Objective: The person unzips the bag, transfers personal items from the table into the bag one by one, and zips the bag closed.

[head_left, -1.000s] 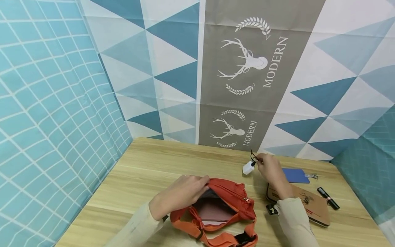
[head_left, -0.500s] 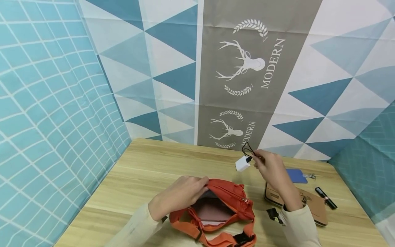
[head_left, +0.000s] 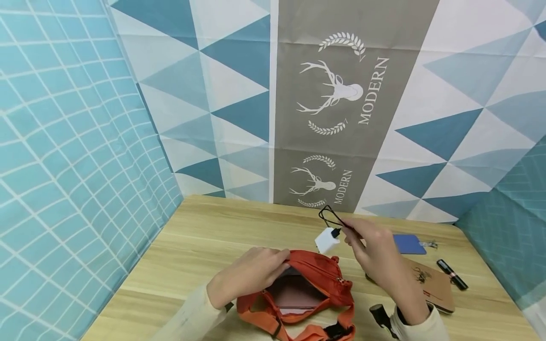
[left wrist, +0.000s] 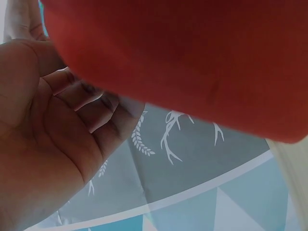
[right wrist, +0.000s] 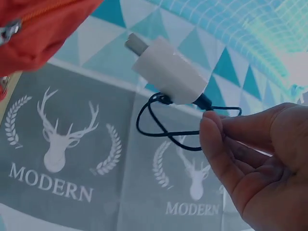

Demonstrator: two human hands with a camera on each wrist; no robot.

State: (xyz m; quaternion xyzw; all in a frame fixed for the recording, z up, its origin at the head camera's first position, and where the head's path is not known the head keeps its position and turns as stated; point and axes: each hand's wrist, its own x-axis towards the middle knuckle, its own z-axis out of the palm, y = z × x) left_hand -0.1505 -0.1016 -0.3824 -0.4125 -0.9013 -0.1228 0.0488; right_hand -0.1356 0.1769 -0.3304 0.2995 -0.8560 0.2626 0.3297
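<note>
A red-orange waist bag lies unzipped on the table, its mouth gaping, with a flat pinkish item inside. My left hand grips the bag's upper left edge and keeps the opening raised; in the left wrist view the red fabric covers part of the fingers. My right hand pinches a thin black cable between thumb and fingertips, up in the air behind and right of the bag. From that cable hangs a white charger plug, prongs pointing away from the hand.
To the right lie a brown notebook-like case with a deer print, a blue card holder with a clip, and a black lipstick-like tube. A small black object sits by my right sleeve. Patterned cloth walls border the table.
My right hand has lifted the charger by its cable and carried it left and nearer, toward the bag. My left hand stays at the bag's edge.
</note>
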